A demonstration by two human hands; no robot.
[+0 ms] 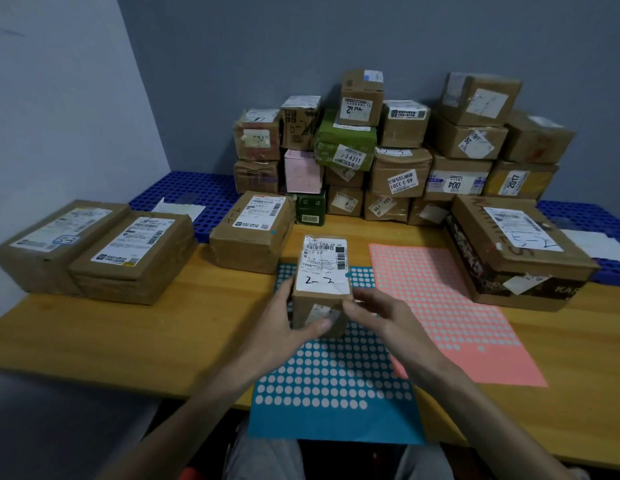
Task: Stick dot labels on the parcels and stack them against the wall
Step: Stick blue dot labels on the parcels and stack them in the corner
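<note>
Cardboard parcel [321,271] over blue sheet [336,424] — left hand [284,320], right hand [384,317] gripping

On the table [94,341], the small parcel [324,268] sits over the near dot sheet [336,420]. From it, the second dot sheet [457,306] lies at 3 o'clock and the large box [516,244] at 2. The parcel stack [388,150] stands against the wall [267,46] at 12, the lone parcel [253,230] at 11, and the two flat parcels [94,244] side by side at 9.

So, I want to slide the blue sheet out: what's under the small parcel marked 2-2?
The blue dot sheet lies beneath the small parcel, showing to its left, right and front. The patch directly underneath is covered.
</note>
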